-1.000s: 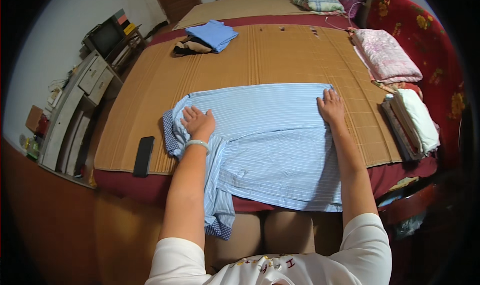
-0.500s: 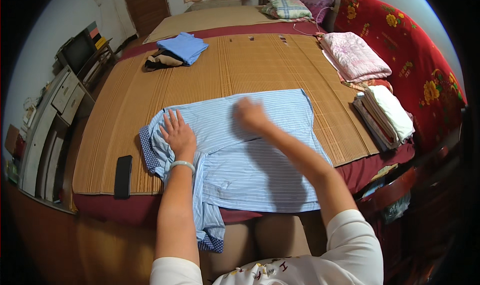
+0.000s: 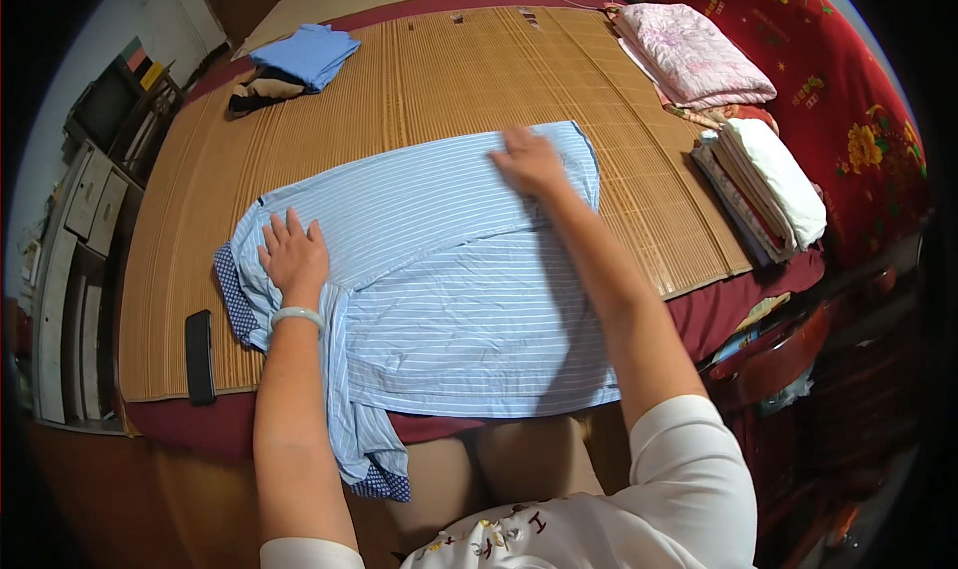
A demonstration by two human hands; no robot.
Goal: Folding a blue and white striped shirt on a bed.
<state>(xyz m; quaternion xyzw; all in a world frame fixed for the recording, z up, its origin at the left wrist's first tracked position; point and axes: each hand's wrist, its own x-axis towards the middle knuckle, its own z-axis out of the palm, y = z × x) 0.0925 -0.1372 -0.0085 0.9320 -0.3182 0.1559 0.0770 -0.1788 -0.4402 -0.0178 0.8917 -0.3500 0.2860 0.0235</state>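
A light blue shirt with white stripes (image 3: 449,299) lies spread over the near edge of a bed, its collar end to the left. One sleeve hangs down over the edge, and its dotted dark blue cuff (image 3: 382,482) shows at the bottom. My left hand (image 3: 295,255), with a pale bangle at the wrist, rests flat on the shirt's left part, fingers spread. Near the shirt's far right corner, my right hand (image 3: 529,162) lies on the cloth, slightly blurred, its fingers stretched out. More dotted dark blue cloth (image 3: 235,294) sticks out left of my left hand.
A woven bamboo mat (image 3: 429,80) covers the bed. On it lie a black phone (image 3: 200,357), folded blue and dark clothes (image 3: 311,54), a pink quilt (image 3: 694,55) and a stack of white folded cloth (image 3: 773,185). A red flowered cover (image 3: 798,30) stands along the right.
My right hand has swept right across the shirt toward its far right corner, and the far half looks smoother. My left hand stays on the left part. The whole view has shifted.
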